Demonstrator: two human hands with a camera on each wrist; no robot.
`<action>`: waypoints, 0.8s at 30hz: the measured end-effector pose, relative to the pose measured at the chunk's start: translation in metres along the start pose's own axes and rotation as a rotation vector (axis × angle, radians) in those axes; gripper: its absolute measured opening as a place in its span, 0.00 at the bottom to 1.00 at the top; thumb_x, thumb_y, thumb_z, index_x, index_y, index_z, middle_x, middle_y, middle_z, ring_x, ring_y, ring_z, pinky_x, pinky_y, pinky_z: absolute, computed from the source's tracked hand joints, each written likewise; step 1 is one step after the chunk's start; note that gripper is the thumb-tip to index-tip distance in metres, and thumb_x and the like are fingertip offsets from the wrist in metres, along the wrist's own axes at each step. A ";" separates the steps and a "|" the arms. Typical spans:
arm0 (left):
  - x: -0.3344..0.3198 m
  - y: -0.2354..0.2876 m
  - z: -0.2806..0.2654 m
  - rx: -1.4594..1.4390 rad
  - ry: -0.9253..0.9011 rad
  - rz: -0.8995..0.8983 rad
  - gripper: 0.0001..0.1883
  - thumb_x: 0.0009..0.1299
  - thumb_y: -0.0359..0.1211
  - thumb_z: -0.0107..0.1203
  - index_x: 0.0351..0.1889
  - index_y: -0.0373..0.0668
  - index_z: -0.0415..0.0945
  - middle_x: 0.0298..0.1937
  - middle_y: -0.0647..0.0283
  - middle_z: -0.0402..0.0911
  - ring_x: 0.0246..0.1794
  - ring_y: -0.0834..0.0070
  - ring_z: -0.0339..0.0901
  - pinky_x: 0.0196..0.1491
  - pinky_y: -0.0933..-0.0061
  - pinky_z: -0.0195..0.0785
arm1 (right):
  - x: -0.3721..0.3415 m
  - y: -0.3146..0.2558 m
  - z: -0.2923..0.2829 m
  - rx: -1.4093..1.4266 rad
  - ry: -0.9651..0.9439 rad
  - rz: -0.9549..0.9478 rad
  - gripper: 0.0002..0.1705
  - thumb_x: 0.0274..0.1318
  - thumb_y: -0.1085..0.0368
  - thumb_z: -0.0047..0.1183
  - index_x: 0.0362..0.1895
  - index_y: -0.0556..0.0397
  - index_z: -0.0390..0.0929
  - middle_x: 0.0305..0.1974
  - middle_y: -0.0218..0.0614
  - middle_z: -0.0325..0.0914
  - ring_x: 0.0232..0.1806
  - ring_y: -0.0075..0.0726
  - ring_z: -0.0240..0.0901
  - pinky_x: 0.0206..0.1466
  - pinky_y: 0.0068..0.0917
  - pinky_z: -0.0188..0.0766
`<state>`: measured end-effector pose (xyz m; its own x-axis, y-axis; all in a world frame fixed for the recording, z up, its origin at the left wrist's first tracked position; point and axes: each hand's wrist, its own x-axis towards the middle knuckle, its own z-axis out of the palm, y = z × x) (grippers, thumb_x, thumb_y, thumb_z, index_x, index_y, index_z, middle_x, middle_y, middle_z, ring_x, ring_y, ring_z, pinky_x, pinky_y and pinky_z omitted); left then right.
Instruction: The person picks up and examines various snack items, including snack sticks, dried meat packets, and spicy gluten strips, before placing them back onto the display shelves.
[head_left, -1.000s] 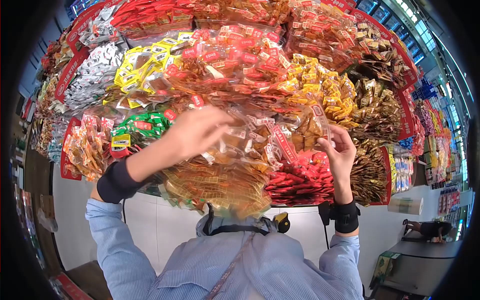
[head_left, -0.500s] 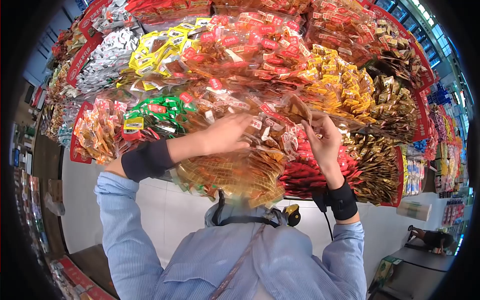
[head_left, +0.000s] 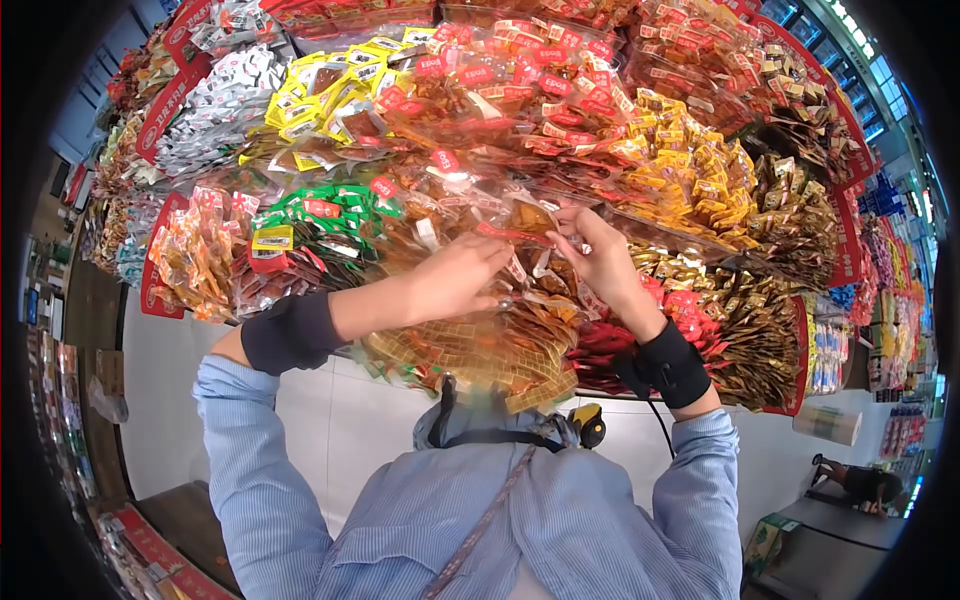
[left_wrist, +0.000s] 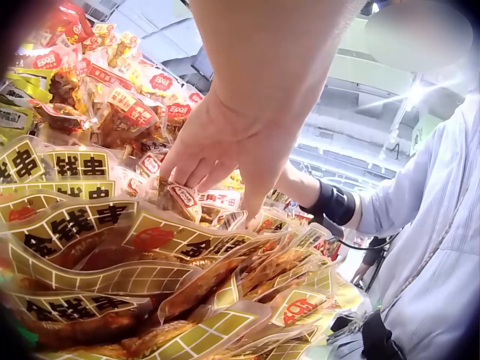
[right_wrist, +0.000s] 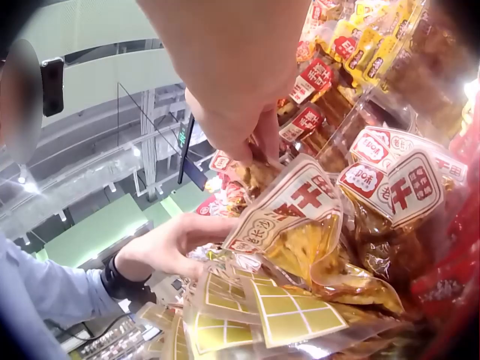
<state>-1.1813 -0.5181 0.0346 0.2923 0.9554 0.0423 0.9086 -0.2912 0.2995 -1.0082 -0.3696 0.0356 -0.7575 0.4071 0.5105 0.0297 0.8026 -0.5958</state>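
At the middle of the heaped snack packets (head_left: 690,180), a transparent, glossy packet (head_left: 530,214) with brown contents is pinched by the right hand (head_left: 605,262). Beside gold-gridded packets (head_left: 480,350), the left hand (head_left: 455,280) is held with thumb and fingers spread apart.

In the head view, the right hand (head_left: 597,252) is covering one end of its packet (head_left: 528,216). Blur is veiling some gold packets (head_left: 488,360).

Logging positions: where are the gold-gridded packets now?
In the head view, the gold-gridded packets lie below the left hand, left of the red packets.
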 end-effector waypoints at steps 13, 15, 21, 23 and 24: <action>-0.003 -0.004 0.004 0.053 0.098 0.020 0.34 0.54 0.40 0.58 0.53 0.25 0.61 0.51 0.45 0.68 0.54 0.55 0.65 0.58 0.64 0.57 | 0.020 -0.012 0.019 -0.022 -0.022 -0.010 0.10 0.45 0.69 0.58 0.27 0.57 0.69 0.31 0.42 0.75 0.34 0.45 0.73 0.35 0.30 0.69; -0.004 -0.004 0.004 0.062 0.089 0.023 0.34 0.54 0.40 0.58 0.53 0.25 0.61 0.50 0.46 0.68 0.53 0.56 0.66 0.58 0.64 0.57 | 0.022 -0.019 0.020 -0.053 -0.098 -0.031 0.11 0.46 0.68 0.56 0.29 0.58 0.68 0.30 0.43 0.73 0.32 0.48 0.72 0.33 0.32 0.69; -0.004 -0.003 -0.005 0.044 -0.051 -0.031 0.35 0.56 0.42 0.57 0.56 0.28 0.60 0.56 0.43 0.64 0.56 0.53 0.64 0.58 0.63 0.57 | 0.015 -0.008 0.040 -0.123 -0.295 0.020 0.10 0.48 0.67 0.54 0.30 0.58 0.67 0.28 0.47 0.72 0.32 0.55 0.71 0.33 0.39 0.68; -0.005 -0.003 -0.006 0.004 -0.032 -0.024 0.35 0.57 0.42 0.57 0.56 0.28 0.59 0.56 0.43 0.64 0.55 0.53 0.64 0.58 0.63 0.58 | 0.021 -0.010 0.035 -0.076 -0.376 0.087 0.09 0.48 0.68 0.52 0.32 0.59 0.67 0.29 0.50 0.74 0.33 0.56 0.72 0.35 0.38 0.70; -0.006 -0.003 -0.007 -0.016 -0.024 -0.019 0.35 0.57 0.42 0.57 0.56 0.28 0.59 0.56 0.43 0.64 0.55 0.52 0.64 0.57 0.63 0.58 | 0.023 -0.009 0.032 -0.028 -0.406 0.128 0.09 0.49 0.69 0.51 0.32 0.60 0.67 0.30 0.50 0.75 0.34 0.56 0.72 0.36 0.37 0.70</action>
<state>-1.1880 -0.5224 0.0398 0.2817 0.9594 0.0139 0.9092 -0.2715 0.3155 -1.0465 -0.3816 0.0331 -0.9416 0.3040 0.1449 0.1537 0.7707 -0.6184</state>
